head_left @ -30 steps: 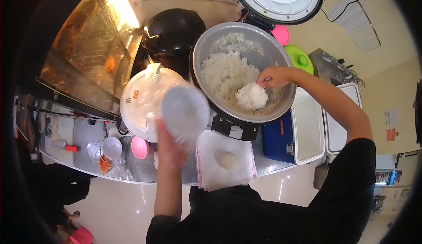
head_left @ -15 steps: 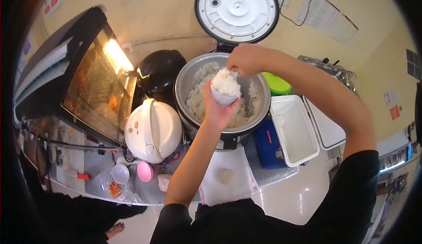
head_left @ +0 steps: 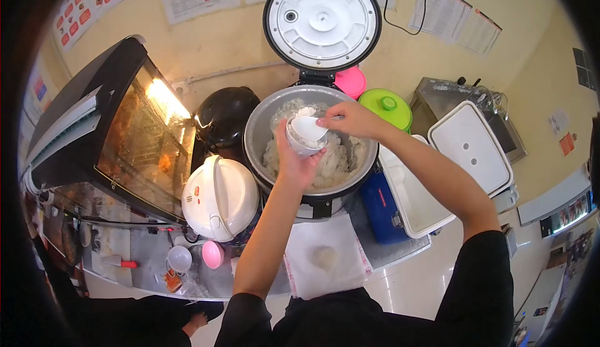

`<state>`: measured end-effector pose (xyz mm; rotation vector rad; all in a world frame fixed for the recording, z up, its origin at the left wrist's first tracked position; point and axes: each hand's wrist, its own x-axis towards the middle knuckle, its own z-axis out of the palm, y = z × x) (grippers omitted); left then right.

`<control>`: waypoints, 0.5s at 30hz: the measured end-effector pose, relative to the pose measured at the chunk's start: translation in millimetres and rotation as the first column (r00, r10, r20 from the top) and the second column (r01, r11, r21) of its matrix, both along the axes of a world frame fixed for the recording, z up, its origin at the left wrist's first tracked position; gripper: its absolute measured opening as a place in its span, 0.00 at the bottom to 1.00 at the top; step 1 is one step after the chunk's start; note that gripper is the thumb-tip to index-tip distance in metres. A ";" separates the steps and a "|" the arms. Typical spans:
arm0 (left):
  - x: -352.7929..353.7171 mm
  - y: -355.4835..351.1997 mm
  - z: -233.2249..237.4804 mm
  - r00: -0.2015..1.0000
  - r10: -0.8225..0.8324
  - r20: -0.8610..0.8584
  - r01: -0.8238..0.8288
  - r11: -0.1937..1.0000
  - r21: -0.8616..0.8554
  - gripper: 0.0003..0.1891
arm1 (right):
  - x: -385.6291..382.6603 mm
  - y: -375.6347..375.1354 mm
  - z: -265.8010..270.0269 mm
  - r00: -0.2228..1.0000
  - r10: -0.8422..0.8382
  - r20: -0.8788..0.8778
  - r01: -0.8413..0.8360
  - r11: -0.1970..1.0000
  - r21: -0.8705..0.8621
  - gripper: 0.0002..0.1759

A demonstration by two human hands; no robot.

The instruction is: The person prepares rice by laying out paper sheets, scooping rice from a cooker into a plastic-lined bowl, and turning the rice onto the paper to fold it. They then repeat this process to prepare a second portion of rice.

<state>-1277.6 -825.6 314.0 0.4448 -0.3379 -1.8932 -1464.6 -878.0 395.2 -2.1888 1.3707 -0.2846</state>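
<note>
My left hand point(head_left: 296, 163) is wrapped round a small white bowl point(head_left: 304, 149) with rice in it, held over the open rice cooker point(head_left: 251, 144). My right hand point(head_left: 352, 120) grips the handle of a white rice paddle point(head_left: 310, 128), whose blade lies over the mouth of the bowl. A lump of rice point(head_left: 305, 112) shows at the far edge of the blade. Below both hands, cooked rice point(head_left: 337, 163) fills the cooker's metal pot. The cooker's round lid point(head_left: 322, 19) stands raised behind it.
A white lidded pot point(head_left: 220, 198) and a lit glass display case point(head_left: 147, 141) stand left. To the right is an open blue cooler point(head_left: 382, 206). White paper point(head_left: 328, 234) with a rice lump lies in front. A pink cup point(head_left: 212, 255) and red-handled knife point(head_left: 128, 264) are at front left.
The paddle, earlier hidden by my right hand, now shows across the bowl. My right hand has come down and the heaped rice in the bowl is lower. The view has shifted slightly.
</note>
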 end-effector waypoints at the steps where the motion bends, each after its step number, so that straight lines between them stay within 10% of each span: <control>1: 5.8 -1.1 -3.5 0.999 -0.003 0.046 0.004 1.000 -0.014 0.31 | 2.6 5.1 -8.6 1.000 0.011 0.025 -0.009 0.999 -0.047 0.25; 9: 81.4 -8.8 4.7 0.955 0.222 0.198 -0.202 0.973 -0.114 0.31 | -5.9 -18.2 -0.9 0.991 -0.039 -0.128 -0.012 0.926 -0.378 0.21; 15: 98.4 12.0 14.8 0.994 0.099 0.049 -0.093 0.989 -0.116 0.32 | 22.9 -76.5 -57.2 0.699 0.069 -0.712 -0.508 0.749 -0.426 0.06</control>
